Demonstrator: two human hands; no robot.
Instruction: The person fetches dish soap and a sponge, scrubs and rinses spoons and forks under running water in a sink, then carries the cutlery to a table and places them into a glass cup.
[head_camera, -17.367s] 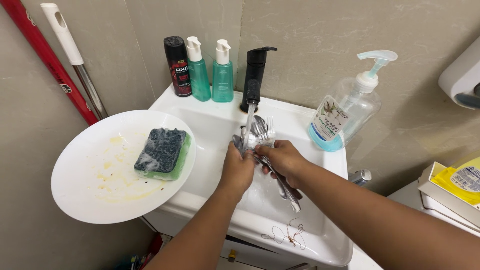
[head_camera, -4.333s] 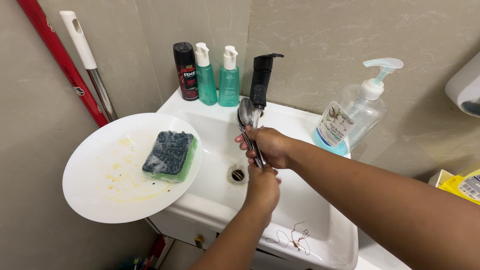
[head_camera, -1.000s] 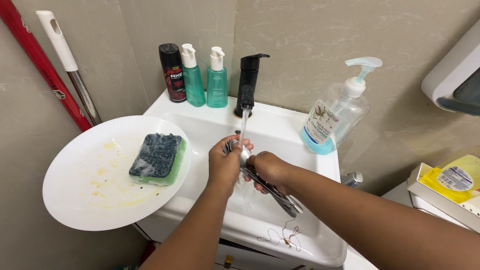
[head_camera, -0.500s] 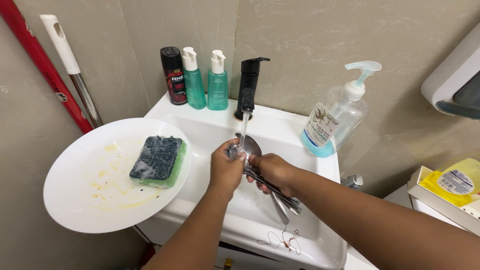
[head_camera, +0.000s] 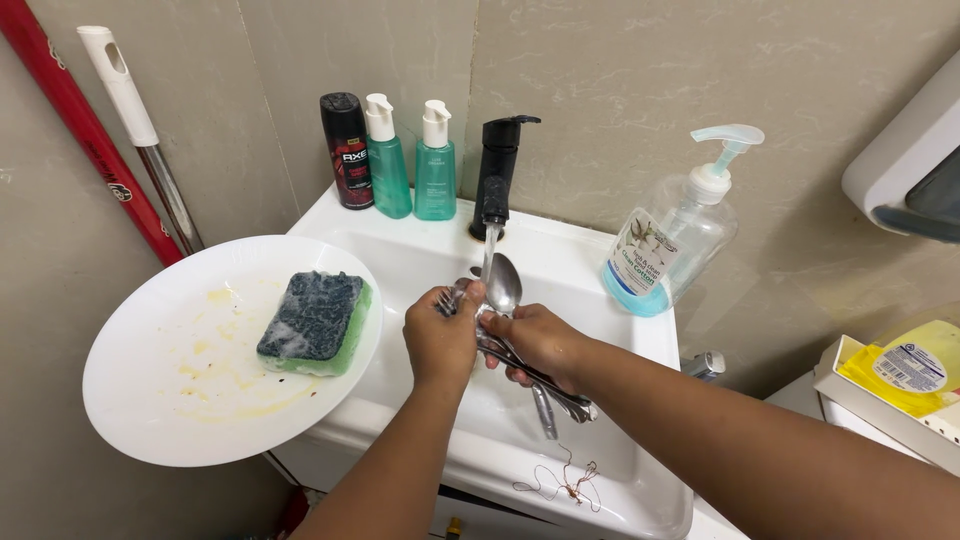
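Several spoons and forks (head_camera: 500, 300) gripped by right hand (head_camera: 535, 342) | heads rubbed by closed left hand (head_camera: 440, 335) under tap stream (head_camera: 489, 250) for rinsing | soapy sponge (head_camera: 318, 318) parked on dirty plate (head_camera: 150, 400)

Both hands (head_camera: 440, 340) and forearms are bare, without sleeves or jewellery.

Your right hand (head_camera: 535, 342) grips a bundle of cutlery (head_camera: 520, 352) over the white sink (head_camera: 420, 250), one spoon (head_camera: 503, 283) raised under the black tap (head_camera: 497, 170). Your left hand (head_camera: 440, 335) pinches what looks like a fork (head_camera: 447, 298). Beside you, a soapy sponge (head_camera: 318, 320) lies on the smeared plate (head_camera: 150, 390).
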